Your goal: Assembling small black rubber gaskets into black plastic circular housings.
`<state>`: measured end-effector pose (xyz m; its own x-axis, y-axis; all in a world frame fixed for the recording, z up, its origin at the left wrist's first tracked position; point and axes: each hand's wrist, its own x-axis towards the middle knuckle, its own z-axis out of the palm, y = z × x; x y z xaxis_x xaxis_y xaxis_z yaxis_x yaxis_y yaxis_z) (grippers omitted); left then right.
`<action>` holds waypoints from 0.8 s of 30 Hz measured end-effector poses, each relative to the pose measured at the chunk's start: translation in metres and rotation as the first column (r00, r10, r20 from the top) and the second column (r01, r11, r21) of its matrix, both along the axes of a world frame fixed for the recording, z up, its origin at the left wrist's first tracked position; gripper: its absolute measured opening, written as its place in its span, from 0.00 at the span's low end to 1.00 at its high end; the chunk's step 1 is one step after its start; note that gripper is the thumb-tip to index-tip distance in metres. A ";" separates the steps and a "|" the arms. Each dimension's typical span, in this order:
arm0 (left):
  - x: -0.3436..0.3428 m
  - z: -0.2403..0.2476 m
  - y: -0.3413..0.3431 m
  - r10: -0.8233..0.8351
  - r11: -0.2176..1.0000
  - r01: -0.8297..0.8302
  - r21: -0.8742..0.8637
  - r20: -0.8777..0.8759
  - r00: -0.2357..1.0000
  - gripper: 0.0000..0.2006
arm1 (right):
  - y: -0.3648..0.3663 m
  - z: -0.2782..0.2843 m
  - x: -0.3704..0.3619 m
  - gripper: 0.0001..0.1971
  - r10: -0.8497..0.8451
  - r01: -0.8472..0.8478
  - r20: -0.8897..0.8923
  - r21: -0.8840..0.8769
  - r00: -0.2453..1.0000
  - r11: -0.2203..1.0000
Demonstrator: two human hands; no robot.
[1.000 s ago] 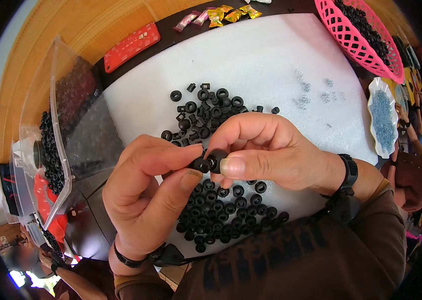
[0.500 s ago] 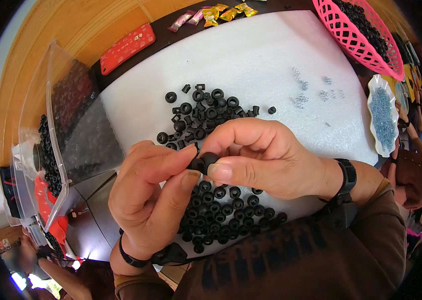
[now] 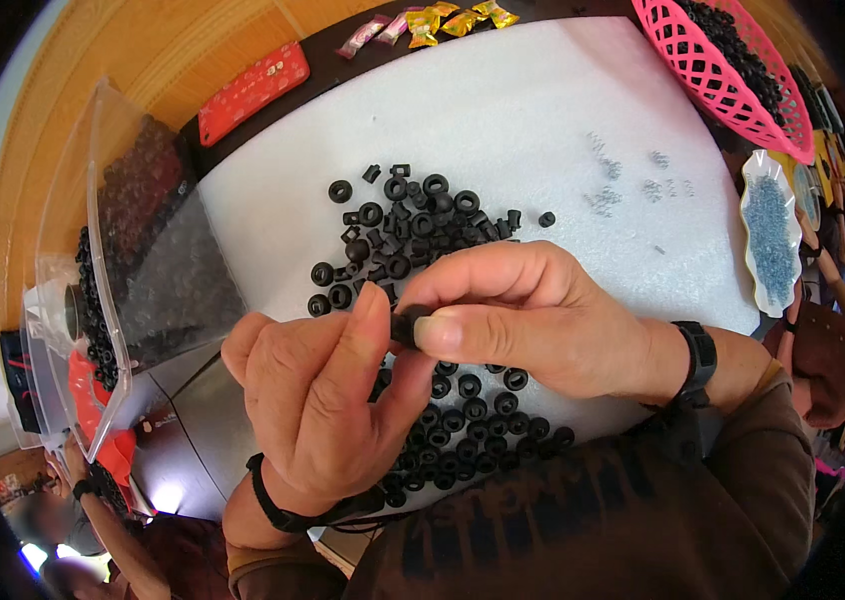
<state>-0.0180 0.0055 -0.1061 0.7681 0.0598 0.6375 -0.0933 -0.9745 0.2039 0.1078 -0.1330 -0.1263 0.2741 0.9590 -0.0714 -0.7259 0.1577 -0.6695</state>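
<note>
Between my hands, over the white foam sheet (image 3: 543, 110), is a small round black plastic part (image 3: 404, 326). My right hand (image 3: 553, 325) pinches it between thumb and bent index finger. From the other side, the thumb and fingertips of my left hand (image 3: 328, 410) close round the same part and cover some of it. Just beyond my hands lies a loose heap of black rings and spool-shaped pieces (image 3: 423, 224). Nearer my body, several round black parts with central holes (image 3: 475, 408) are spread out, partly hidden by my left hand.
At the right are a white scalloped dish (image 3: 771, 240) of tiny springs and a pink basket (image 3: 713, 88) of black parts. Small springs (image 3: 603, 200) lie on the foam. A clear bin (image 3: 108, 280) stands left. A red case (image 3: 255, 92) and wrapped candies (image 3: 425, 28) sit behind.
My left hand has turned and shifted slightly right, its fingers now pointing more upward. My right hand keeps its pinch, and less of the black part shows.
</note>
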 end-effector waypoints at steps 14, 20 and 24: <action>-0.004 0.003 -0.002 -0.006 0.991 0.011 0.132 -0.033 0.999 0.24 | -0.001 -0.002 -0.007 0.11 -0.049 0.050 0.032 -0.008 0.998 0.999; -0.005 0.003 -0.003 0.002 0.986 0.011 0.169 -0.076 0.997 0.23 | -0.002 -0.002 -0.010 0.10 -0.080 0.080 0.006 -0.008 0.997 0.997; -0.008 0.005 -0.001 -0.014 0.978 0.026 0.207 -0.055 0.998 0.23 | -0.003 0.004 -0.011 0.10 -0.057 0.067 0.159 -0.057 0.986 0.996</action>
<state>-0.0260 0.0042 -0.1015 0.8008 -0.0851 0.5928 -0.1077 -0.9942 0.0027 0.0971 -0.1364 -0.1220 0.3457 0.9348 -0.0811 -0.6007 0.1541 -0.7845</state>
